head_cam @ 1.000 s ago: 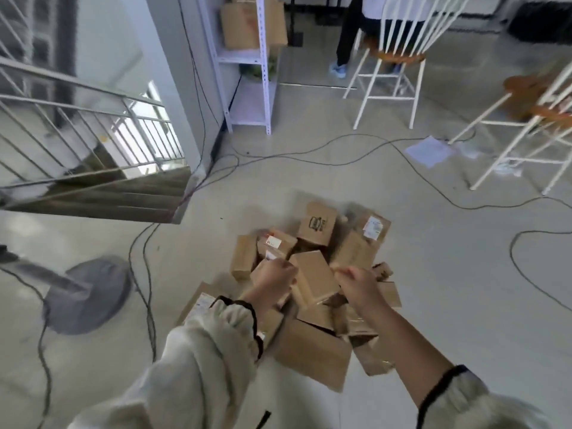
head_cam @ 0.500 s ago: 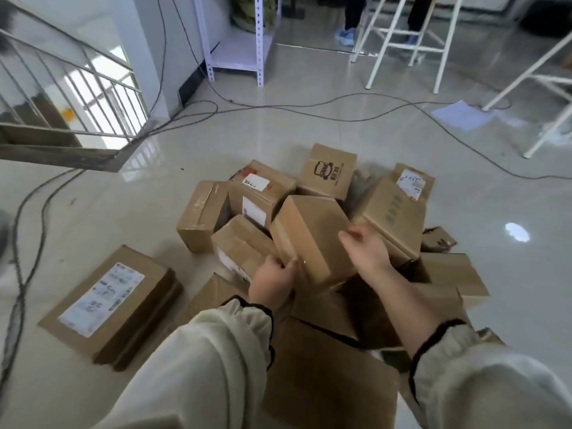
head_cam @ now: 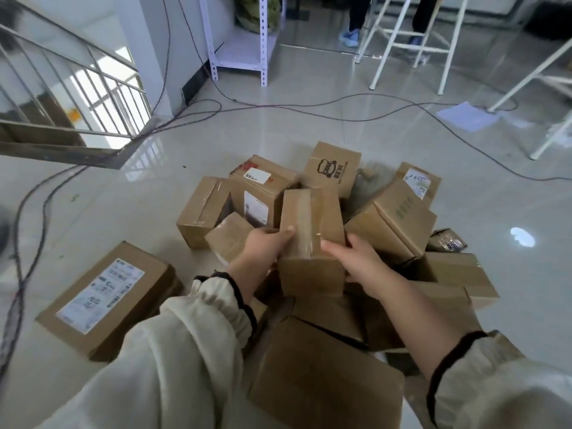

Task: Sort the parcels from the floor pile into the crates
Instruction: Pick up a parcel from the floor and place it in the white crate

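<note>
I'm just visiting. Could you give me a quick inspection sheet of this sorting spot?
Surface: glossy pale floor, reflecting light.
Job's things: pile of cardboard parcels; taped box held over it; crates: nothing seen.
Clutter: flat labelled parcel lying apart on the left; paper sheet on the floor.
Grips: left hand and right hand hold opposite sides of the taped box.
Cables: black cables trail across the floor near the pile.
Surroundings: railed stairwell, white shelf, white chair, someone's legs behind it.

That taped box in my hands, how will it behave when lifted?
Likely stiff: the taped box shows square, undented edges. The glossy tape under the left hand may be slippery. With the right hand on the opposite side, tipping seems unlikely.
</note>
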### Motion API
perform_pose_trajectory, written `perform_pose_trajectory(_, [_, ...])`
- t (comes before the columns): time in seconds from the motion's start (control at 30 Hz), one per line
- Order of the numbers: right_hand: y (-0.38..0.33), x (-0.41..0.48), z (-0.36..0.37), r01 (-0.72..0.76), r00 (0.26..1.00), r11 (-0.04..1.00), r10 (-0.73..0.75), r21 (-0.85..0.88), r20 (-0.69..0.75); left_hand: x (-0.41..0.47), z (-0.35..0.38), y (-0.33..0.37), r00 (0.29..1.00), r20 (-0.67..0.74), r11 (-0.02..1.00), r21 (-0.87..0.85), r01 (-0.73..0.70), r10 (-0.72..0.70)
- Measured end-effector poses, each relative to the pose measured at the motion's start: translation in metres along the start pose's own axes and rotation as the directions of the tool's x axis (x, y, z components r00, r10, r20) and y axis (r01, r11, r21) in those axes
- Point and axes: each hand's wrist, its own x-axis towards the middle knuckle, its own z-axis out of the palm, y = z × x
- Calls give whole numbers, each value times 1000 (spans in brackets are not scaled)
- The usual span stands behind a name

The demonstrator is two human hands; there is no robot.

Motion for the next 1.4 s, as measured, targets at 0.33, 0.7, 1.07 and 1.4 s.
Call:
perform_pose_trajectory(0.33, [16, 2, 21, -392, 917, 605, 195, 693, 348, -10, -33, 41, 900, 14, 834, 369, -409, 435])
perform_pose_trajectory(0.7, [43, 2, 52, -515, 857, 787, 483, 340, 180, 18, -38, -38, 1000, 16, 805, 593, 4, -17])
perform_pose_trajectory(1.07, [43, 17, 30, -348, 938, 921, 341, 173, 69, 15, -36, -39, 986, 145, 956, 290, 42, -88])
perform_pose_trajectory(1.4, [50, 22, 31, -323, 946, 903, 302, 285, 115, 11, -37, -46, 936, 285, 978, 88, 189, -206])
